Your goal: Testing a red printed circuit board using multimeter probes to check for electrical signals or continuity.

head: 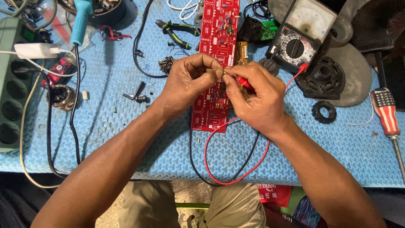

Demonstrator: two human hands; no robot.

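A long red circuit board (215, 50) lies lengthwise on the blue foam mat (126, 126). Above its middle, my left hand (190, 80) pinches a small component between thumb and fingertips. My right hand (257, 99) grips a red test probe (244, 82), its tip meeting the left fingertips. The probe's red lead (236, 179) and a black lead (196, 164) loop toward me and off the mat's edge. An analogue multimeter (301, 36) stands at the upper right, with the red lead plugged in.
Green-handled pliers (177, 31) and a blue-handled tool (80, 21) lie at the back. A green power strip (12, 84) with a white plug sits on the left. A striped-handle screwdriver (386, 112), a black ring (324, 112) and round metal parts are on the right.
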